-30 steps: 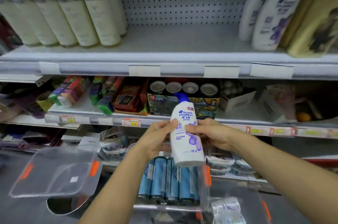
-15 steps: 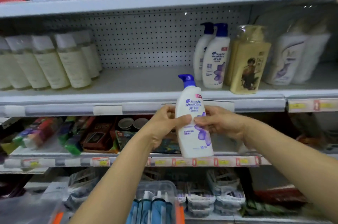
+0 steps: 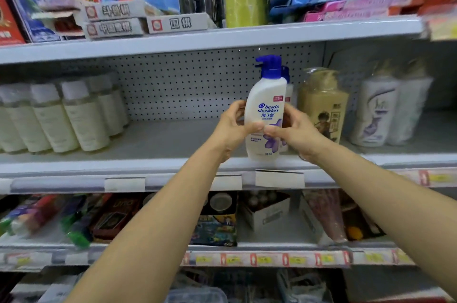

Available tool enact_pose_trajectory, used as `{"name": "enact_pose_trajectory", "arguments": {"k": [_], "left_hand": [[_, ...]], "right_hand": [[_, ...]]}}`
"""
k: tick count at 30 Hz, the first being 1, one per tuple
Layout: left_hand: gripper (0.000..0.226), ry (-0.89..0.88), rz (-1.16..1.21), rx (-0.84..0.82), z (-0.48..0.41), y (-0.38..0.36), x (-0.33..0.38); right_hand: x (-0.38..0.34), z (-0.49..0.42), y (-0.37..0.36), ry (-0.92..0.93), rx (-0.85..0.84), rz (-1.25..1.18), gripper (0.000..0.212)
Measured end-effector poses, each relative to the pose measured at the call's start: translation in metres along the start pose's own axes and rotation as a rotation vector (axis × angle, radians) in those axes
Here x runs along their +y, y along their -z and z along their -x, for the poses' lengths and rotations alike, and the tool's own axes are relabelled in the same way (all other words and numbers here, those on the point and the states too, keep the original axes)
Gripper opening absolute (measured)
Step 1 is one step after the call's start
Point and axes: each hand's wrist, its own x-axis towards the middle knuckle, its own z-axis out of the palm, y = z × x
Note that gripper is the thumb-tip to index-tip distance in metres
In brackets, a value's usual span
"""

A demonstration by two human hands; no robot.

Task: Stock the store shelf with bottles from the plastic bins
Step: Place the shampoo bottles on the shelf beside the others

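Shampoo bottle (image 3: pixel 265 114), white with a blue pump, stands upright between my two hands. It is higher than half a second ago: then it hung in front of the price rail, now its base is level with the front edge of the shelf (image 3: pixel 173 144). Whether it rests there I cannot tell. My left hand (image 3: pixel 233 127) curls round its left side and my right hand (image 3: pixel 294 134) round its right, thumbs on the label. The label reads "head & shoulders" above a purple flower. One matching bottle (image 3: pixel 288 94) stands just behind my right hand, with one tan bottle (image 3: pixel 321 104) beyond it, then two white bottles (image 3: pixel 376 114). Well left of my left hand stand at least four pale bottles (image 3: pixel 81 119). Above the hands, a box (image 3: pixel 178 23) reads 围棋.
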Motion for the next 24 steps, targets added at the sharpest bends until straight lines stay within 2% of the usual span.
{"name": "enact_pose_trajectory", "arguments": {"k": [6, 14, 18, 24], "left_hand": [[0.064, 0.054, -0.002, 0.008, -0.017, -0.008, -0.027], [0.060, 0.096, 0.043, -0.009, -0.024, -0.006, -0.039], [0.066, 0.107, 0.059, 0.003, -0.022, -0.006, -0.041], [0.045, 0.174, 0.150, 0.154, -0.008, -0.011, -0.042]], "right_hand": [[0.018, -0.009, 0.000, -0.088, 0.018, 0.070, 0.050], [0.023, -0.014, -0.005, -0.068, 0.018, 0.167, 0.047], [0.029, -0.015, -0.004, -0.068, 0.054, 0.195, 0.045], [0.042, -0.013, -0.005, -0.059, 0.177, 0.257, 0.051]]}}
